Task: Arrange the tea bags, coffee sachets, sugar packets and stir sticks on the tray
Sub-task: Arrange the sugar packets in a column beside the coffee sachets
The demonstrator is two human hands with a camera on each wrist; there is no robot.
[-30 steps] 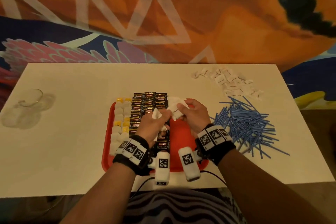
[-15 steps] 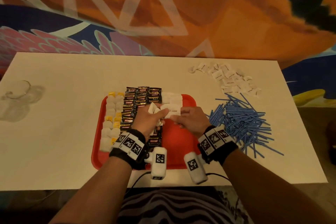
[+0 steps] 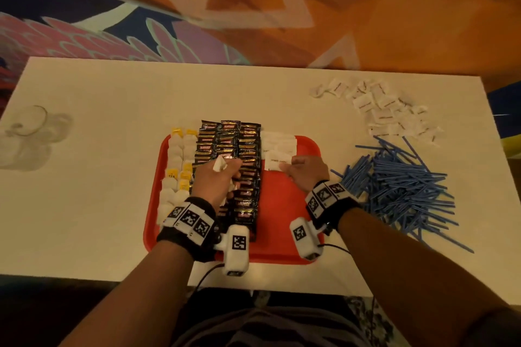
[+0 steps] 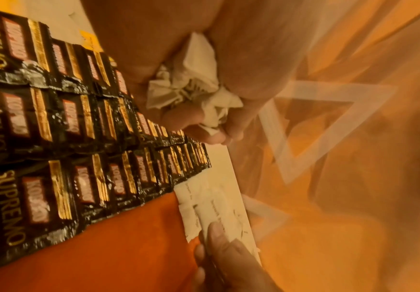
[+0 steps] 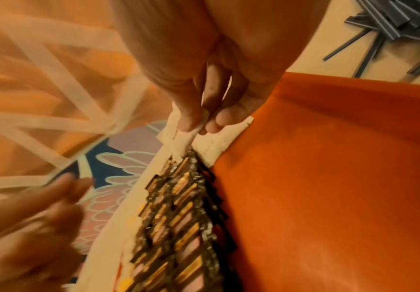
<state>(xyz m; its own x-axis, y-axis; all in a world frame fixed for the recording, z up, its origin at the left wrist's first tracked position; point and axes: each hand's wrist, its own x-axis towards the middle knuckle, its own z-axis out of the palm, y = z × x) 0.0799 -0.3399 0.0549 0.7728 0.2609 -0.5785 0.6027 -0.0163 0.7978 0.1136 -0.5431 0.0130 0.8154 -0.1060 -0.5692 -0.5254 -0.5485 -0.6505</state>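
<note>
Your right hand (image 3: 306,172) pinches a sugar packet (image 3: 277,164) over the red tray (image 3: 282,205); lay it flush beside the coffee sachets (image 3: 248,177), while your left hand (image 3: 218,180) clutches what seem spare packets (image 4: 191,87)

Head view looks down; wrist views closely share the tray (image 3: 284,205).

The coffee sachets (image 4: 41,126) read "SUPREMO"; a tea bag (image 3: 171,175) reads "TEA".
</note>
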